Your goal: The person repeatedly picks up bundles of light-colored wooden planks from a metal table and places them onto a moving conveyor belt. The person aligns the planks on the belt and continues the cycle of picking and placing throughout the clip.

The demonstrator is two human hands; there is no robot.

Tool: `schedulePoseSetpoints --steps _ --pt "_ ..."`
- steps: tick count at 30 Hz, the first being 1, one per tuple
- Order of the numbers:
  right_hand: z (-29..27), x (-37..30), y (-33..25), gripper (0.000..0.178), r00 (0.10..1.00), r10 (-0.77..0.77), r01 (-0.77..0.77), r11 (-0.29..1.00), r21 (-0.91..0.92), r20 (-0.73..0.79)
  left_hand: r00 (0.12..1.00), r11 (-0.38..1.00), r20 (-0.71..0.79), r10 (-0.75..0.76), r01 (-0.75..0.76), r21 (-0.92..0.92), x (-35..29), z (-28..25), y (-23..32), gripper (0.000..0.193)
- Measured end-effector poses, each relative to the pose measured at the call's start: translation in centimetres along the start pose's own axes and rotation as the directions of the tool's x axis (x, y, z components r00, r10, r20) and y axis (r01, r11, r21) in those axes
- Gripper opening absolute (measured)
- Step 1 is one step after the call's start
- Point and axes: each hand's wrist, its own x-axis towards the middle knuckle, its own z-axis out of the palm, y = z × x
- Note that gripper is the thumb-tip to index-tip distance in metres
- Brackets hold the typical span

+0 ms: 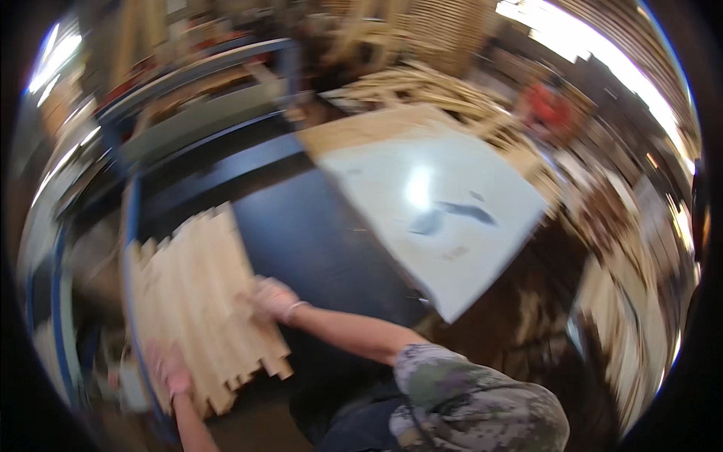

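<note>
A worker's right hand [277, 300] and left hand [170, 369], both gloved, flank a row of pale wooden strips [199, 282] at the near-left corner of a black-topped bench [320, 237]. The step appears to be evening up the strips; the next move seems to call for steady pressure from both sides. The right forearm slants across the near edge, the left points up along the left edge. Blur hides whether either hand's fingers grasp or merely press.
</note>
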Motion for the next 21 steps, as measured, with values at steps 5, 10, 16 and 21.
schedulePoseSetpoints --steps 5,10,16,21 --pt "0.2 -7.6 4.7 0.058 0.947 -0.320 0.284 0.827 0.485 -0.010 0.992 0.999 -0.122 0.018 -0.012 0.048 1.4 1.7 -1.7 0.052" --pt "-5.6 -21.2 9.5 0.037 0.869 -0.285 -0.137 0.646 0.751 0.405 0.997 0.948 -0.073 0.026 -0.048 -0.314 1.0 -2.1 7.2 0.067" --pt "-12.5 -35.0 25.9 0.038 0.878 -0.250 0.013 0.864 0.503 0.408 0.639 -0.001 -0.002 0.769 -0.002 -1.000 -5.4 -6.8 30.2 0.076" --pt "-18.0 -52.7 40.3 0.060 0.738 0.672 -0.629 0.718 0.299 -0.061 0.199 0.051 0.295 0.935 0.745 -0.665 -23.3 -13.7 54.0 0.057"
